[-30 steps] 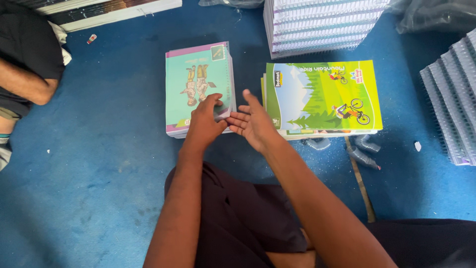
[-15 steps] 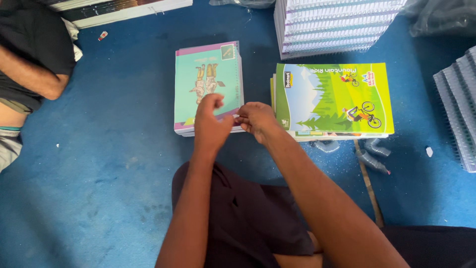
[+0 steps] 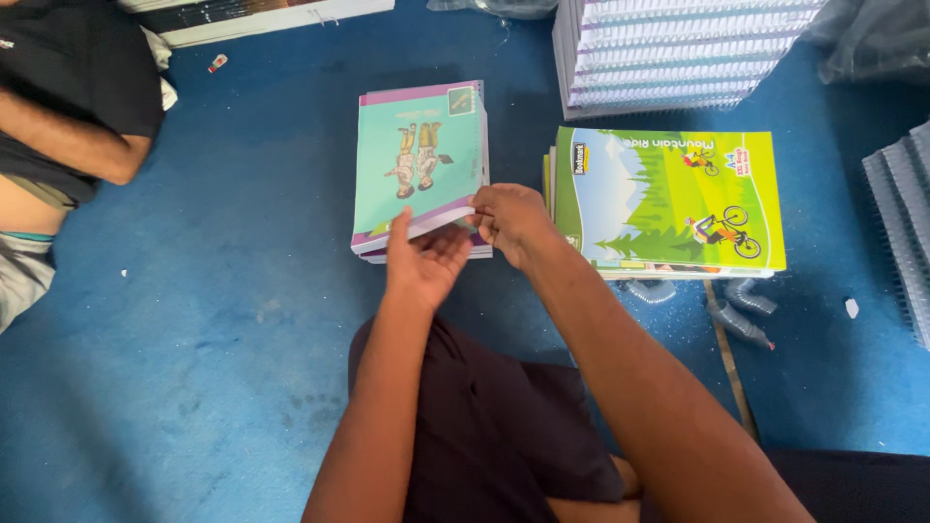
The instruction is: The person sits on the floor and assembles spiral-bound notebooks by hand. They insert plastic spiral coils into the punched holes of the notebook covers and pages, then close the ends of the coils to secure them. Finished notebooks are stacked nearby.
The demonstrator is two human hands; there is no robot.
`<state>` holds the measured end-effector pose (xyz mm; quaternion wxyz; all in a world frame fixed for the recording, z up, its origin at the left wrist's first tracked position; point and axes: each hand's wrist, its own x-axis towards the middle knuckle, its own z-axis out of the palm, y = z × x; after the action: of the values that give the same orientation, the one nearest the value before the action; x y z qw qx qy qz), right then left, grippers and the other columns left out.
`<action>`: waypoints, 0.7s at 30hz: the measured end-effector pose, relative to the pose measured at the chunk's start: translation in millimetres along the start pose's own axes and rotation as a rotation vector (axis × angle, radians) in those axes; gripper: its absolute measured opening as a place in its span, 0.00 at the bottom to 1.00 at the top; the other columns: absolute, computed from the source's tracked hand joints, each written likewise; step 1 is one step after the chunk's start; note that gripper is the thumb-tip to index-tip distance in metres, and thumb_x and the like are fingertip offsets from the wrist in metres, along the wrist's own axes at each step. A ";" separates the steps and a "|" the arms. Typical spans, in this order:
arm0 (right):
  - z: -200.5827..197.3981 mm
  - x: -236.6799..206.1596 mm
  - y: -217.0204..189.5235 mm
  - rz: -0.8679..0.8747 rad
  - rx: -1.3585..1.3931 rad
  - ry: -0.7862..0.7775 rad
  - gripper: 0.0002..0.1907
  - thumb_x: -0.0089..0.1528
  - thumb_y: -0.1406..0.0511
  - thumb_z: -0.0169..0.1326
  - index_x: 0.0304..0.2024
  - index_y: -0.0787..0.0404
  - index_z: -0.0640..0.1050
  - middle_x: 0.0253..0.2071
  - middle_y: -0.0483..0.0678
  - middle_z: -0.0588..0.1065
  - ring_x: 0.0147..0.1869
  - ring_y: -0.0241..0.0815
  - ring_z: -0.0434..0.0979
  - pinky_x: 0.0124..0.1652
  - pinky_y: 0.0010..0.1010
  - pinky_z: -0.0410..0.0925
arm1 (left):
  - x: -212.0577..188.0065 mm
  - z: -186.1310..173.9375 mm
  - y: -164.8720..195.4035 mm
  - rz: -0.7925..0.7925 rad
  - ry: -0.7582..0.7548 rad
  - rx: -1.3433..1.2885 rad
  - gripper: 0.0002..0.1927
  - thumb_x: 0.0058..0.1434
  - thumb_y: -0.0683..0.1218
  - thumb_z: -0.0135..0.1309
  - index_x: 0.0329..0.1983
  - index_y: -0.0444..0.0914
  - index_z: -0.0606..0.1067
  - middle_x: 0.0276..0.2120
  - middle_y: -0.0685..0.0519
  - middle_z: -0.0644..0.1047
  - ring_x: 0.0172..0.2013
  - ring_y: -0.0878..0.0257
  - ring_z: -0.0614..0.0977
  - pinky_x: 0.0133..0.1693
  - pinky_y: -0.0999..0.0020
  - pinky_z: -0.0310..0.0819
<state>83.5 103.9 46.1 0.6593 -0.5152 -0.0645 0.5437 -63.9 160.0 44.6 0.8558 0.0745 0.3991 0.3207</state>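
The top teal-covered notebook now lifts off its stack; the right hand pinches its near corner, the open left hand slides beneath.

spiral pads (cut off right)

Bare forearms, no sleeves; dark maroon shorts.

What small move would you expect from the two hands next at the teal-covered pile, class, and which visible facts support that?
Probably lifting the top teal book clear of its pile. The right hand pinches its near right corner, that edge already sits raised above the books beneath, and the left hand is cupped, palm up, under the near edge, ready to take it. The green pile lies untouched alongside.
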 end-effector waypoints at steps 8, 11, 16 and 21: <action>-1.2 -3.8 -1.8 0.019 0.016 0.031 0.03 0.58 0.73 0.56 0.35 0.66 0.76 0.30 0.49 0.76 0.31 0.38 0.77 0.26 0.23 0.65 | 14.3 9.3 8.5 0.147 0.051 -0.210 0.34 0.54 0.55 0.60 0.61 0.38 0.66 0.55 0.41 0.72 0.56 0.44 0.77 0.56 0.44 0.77; 0.8 -6.3 -2.4 -0.022 -0.011 0.013 0.06 0.58 0.72 0.57 0.38 0.65 0.76 0.31 0.48 0.76 0.33 0.36 0.77 0.28 0.24 0.65 | 19.9 8.4 5.9 0.247 0.008 -0.088 0.28 0.59 0.51 0.63 0.58 0.35 0.70 0.50 0.44 0.75 0.51 0.49 0.80 0.50 0.54 0.82; 2.4 -14.9 -6.9 -0.023 -0.127 0.033 0.12 0.58 0.68 0.59 0.44 0.61 0.75 0.36 0.45 0.76 0.38 0.36 0.77 0.36 0.28 0.69 | 29.8 2.6 5.3 0.290 0.044 -0.038 0.20 0.60 0.43 0.58 0.53 0.32 0.70 0.44 0.44 0.78 0.42 0.49 0.84 0.41 0.51 0.87; 1.1 -38.6 -17.9 -0.039 -0.170 -0.098 0.17 0.60 0.62 0.58 0.51 0.58 0.74 0.42 0.44 0.76 0.45 0.36 0.77 0.44 0.30 0.68 | 36.8 -6.6 7.4 0.333 0.033 -0.060 0.17 0.61 0.41 0.56 0.51 0.30 0.71 0.43 0.42 0.79 0.40 0.49 0.85 0.39 0.52 0.84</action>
<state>79.0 76.5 78.3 0.6197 -0.5408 -0.1529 0.5479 -54.9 187.4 19.6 0.7859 0.1086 0.3854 0.4712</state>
